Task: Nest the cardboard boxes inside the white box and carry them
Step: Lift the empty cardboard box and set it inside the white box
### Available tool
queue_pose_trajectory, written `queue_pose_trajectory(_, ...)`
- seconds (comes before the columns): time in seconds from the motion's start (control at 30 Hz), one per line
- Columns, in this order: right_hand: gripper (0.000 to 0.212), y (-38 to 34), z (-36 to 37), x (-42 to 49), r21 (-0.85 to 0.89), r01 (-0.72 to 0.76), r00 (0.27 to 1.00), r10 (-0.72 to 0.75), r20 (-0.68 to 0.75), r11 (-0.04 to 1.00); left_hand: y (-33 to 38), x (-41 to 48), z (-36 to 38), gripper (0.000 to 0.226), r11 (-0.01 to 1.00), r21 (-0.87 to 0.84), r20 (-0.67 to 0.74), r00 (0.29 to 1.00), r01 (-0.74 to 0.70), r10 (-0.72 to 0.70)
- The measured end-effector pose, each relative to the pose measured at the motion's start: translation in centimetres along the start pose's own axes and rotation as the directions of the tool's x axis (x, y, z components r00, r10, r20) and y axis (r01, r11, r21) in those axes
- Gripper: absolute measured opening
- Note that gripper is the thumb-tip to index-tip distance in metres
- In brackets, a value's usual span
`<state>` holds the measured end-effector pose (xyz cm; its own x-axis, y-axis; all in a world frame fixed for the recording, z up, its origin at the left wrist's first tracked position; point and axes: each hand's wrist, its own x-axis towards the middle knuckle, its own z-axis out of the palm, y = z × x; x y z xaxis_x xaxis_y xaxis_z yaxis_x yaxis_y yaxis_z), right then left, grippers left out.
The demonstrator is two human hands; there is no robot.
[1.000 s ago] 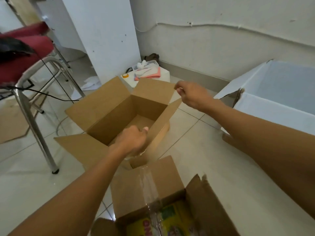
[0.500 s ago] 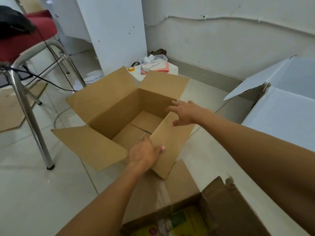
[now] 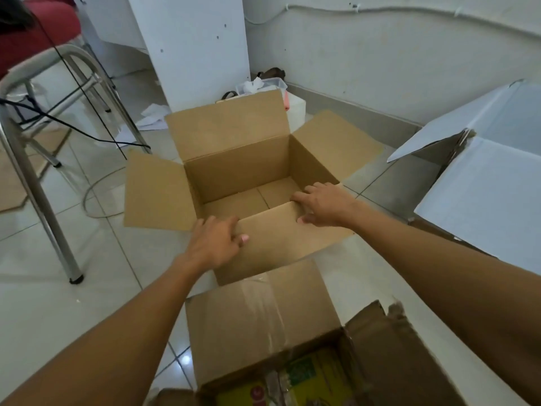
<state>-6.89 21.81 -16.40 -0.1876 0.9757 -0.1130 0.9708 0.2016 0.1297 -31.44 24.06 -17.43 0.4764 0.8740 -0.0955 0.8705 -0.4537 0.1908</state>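
Observation:
An empty brown cardboard box (image 3: 234, 159) sits on the tiled floor, all its flaps spread open. My left hand (image 3: 215, 243) grips the left end of its near flap, thumb on top. My right hand (image 3: 325, 205) holds the right end of the same flap, fingers curled over the inner edge. The big white box (image 3: 483, 197) stands open at the right. A second cardboard box (image 3: 263, 326) lies closest to me, open, with yellow and green packages inside.
A metal-legged chair (image 3: 38, 183) with a red seat stands at the left, black cables hanging from it. A white cabinet panel (image 3: 193, 51) and a small tub of clutter (image 3: 263, 85) sit behind the box by the wall.
The box has been turned so its near flap faces me. My right hand came down from the air onto that flap. My left hand slid to the flap's left end.

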Motion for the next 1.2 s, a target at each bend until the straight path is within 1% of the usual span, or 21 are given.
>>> queue_pose_trajectory(0.07,0.055,0.4,-0.2,-0.7,-0.010,0.000,1.000,0.000,-0.007,1.000,-0.8,0.2,-0.4,0.019,1.000,-0.001,0.008,1.000,-0.012,0.012)
queue_pose_trajectory(0.13,0.057,0.9,-0.3,-1.8,-0.037,-0.038,0.999,0.038,-0.009,0.999,-2.2,0.6,-0.8,0.019,1.000,0.020,0.015,1.000,-0.005,0.005)
queue_pose_trajectory(0.23,0.058,0.2,0.3,-2.9,-0.029,-0.075,0.997,0.074,-0.019,0.997,-4.1,1.3,-0.3,0.035,0.992,0.111,-0.024,0.998,0.060,-0.058)
queue_pose_trajectory(0.3,0.058,-1.1,0.9,-3.2,0.014,-0.069,0.997,0.069,-0.031,0.998,-4.5,1.6,0.1,0.046,0.983,0.102,-0.118,0.983,0.153,-0.140)
queue_pose_trajectory(0.37,0.055,-2.4,1.3,-3.6,0.084,-0.087,0.994,0.092,-0.060,0.993,-3.7,1.8,0.3,0.063,0.946,-0.068,-0.198,0.925,0.318,-0.325)
queue_pose_trajectory(0.4,0.053,-2.9,1.5,-3.8,0.117,-0.103,0.990,0.113,-0.082,0.988,-3.1,1.8,0.3,0.070,0.895,-0.197,-0.180,0.882,0.401,-0.435)
queue_pose_trajectory(0.43,0.051,-3.5,1.6,-3.9,0.146,-0.118,0.986,0.133,-0.099,0.982,-2.7,2.1,0.4,0.073,0.833,-0.335,-0.137,0.852,0.441,-0.506)
queue_pose_trajectory(0.47,0.050,-4.0,1.6,-3.9,0.177,-0.131,0.983,0.151,-0.101,0.975,-2.2,2.2,0.7,0.074,0.771,-0.444,-0.077,0.838,0.456,-0.540)
queue_pose_trajectory(0.5,0.049,-4.4,1.4,-3.9,0.214,-0.141,0.983,0.162,-0.085,0.967,-1.8,2.4,0.9,0.077,0.734,-0.513,-0.037,0.843,0.445,-0.537)
queue_pose_trajectory(0.57,0.052,-4.4,0.7,-4.1,0.265,-0.140,0.988,0.152,-0.025,0.954,-1.4,2.9,1.6,0.102,0.705,-0.556,-0.008,0.845,0.440,-0.534)
queue_pose_trajectory(0.6,0.056,-4.1,0.3,-4.3,0.228,-0.125,0.992,0.128,0.001,0.966,-1.3,3.2,1.9,0.114,0.691,-0.561,0.001,0.835,0.456,-0.550)
queue_pose_trajectory(0.63,0.060,-3.6,-0.1,-4.5,0.157,-0.113,0.993,0.108,0.037,0.981,-1.2,3.5,2.2,0.121,0.673,-0.570,0.018,0.827,0.471,-0.562)
queue_pose_trajectory(0.7,0.064,-2.9,-0.3,-5.2,0.042,-0.114,0.988,0.109,0.107,0.993,-0.7,3.6,2.2,0.114,0.655,-0.572,0.053,0.820,0.493,-0.570)
queue_pose_trajectory(0.77,0.061,-2.9,0.0,-5.6,-0.008,-0.122,0.988,0.122,0.093,0.993,-0.4,4.1,2.5,0.104,0.637,-0.599,0.066,0.823,0.484,-0.564)
queue_pose_trajectory(0.8,0.059,-3.2,0.0,-5.7,-0.022,-0.121,0.990,0.122,0.069,0.992,-0.1,4.4,2.6,0.104,0.604,-0.632,0.097,0.824,0.485,-0.559)
queue_pose_trajectory(0.87,0.054,-4.1,0.1,-5.5,-0.014,-0.129,0.991,0.129,0.023,0.992,0.5,5.2,3.1,0.115,0.522,-0.714,0.150,0.830,0.467,-0.536)
queue_pose_trajectory(0.9,0.051,-4.7,0.0,-5.3,-0.004,-0.137,0.991,0.137,0.002,0.991,0.8,5.7,3.5,0.121,0.506,-0.734,0.163,0.841,0.453,-0.516)
queue_pose_trajectory(1.0,0.046,-6.8,-0.5,-4.3,0.060,-0.163,0.986,0.165,-0.023,0.985,2.2,5.9,3.7,0.128,0.539,-0.736,0.156,0.877,0.411,-0.455)
queue_pose_trajectory(1.03,0.044,-7.3,-0.5,-4.0,0.104,-0.173,0.985,0.175,-0.007,0.979,2.5,5.8,3.6,0.124,0.558,-0.729,0.145,0.886,0.396,-0.440)
queue_pose_trajectory(1.13,0.039,-8.0,-0.8,-3.1,0.266,-0.218,0.975,0.195,0.110,0.939,2.9,5.8,3.1,0.101,0.625,-0.690,0.116,0.908,0.365,-0.402)
queue_pose_trajectory(1.2,0.035,-7.9,-1.0,-2.8,0.316,-0.230,0.969,0.186,0.162,0.920,2.8,6.2,3.1,0.088,0.652,-0.668,0.107,0.914,0.358,-0.392)
